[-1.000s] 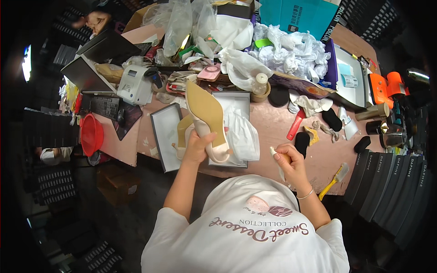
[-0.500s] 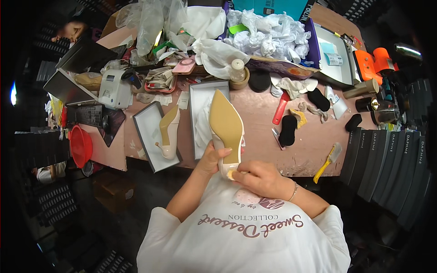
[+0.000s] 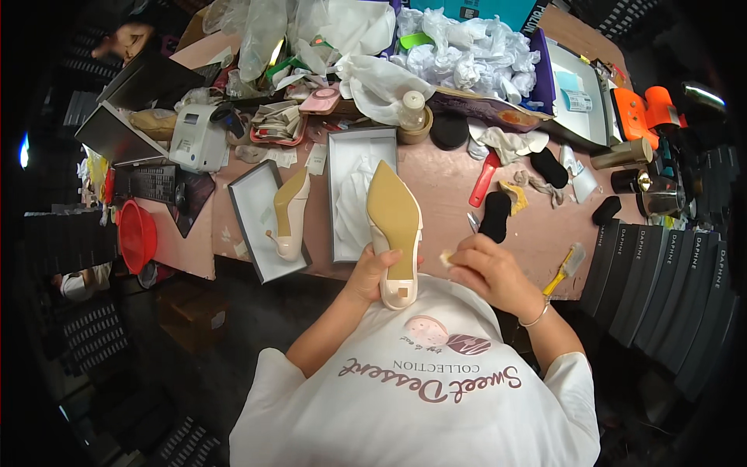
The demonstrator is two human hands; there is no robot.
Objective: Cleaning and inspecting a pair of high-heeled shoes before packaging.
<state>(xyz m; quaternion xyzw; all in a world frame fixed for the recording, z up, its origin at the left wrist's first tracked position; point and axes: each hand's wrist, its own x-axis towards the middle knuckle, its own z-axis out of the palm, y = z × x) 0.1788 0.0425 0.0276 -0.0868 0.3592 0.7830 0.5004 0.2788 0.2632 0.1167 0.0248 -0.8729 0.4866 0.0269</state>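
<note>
My left hand (image 3: 375,272) is closed round the heel end of a pale pointed-toe shoe (image 3: 394,210), its tan sole turned up and its toe pointing away from me. The heel tip shows at the near end. Just right of the shoe, my right hand (image 3: 489,272) pinches a small cream-coloured piece (image 3: 446,258), held clear of the sole. A matching shoe (image 3: 291,215) lies on its side in a grey-edged box lid or tray (image 3: 261,214) on the left. Behind the held shoe, an open shoe box (image 3: 336,163) contains white tissue paper (image 3: 354,198).
A purple-edged bin of crumpled paper (image 3: 467,62) stands at the back. Right of me lie a red-handled tool (image 3: 484,177), black pads (image 3: 495,218) and a yellow-handled brush (image 3: 564,268). Dark shoe boxes (image 3: 661,288) stand at the right edge; a red basin (image 3: 137,236) sits left.
My right hand has moved from the shoe's heel to the right, carrying the small cream piece away from it. My left hand still grips the shoe, now shifted slightly right.
</note>
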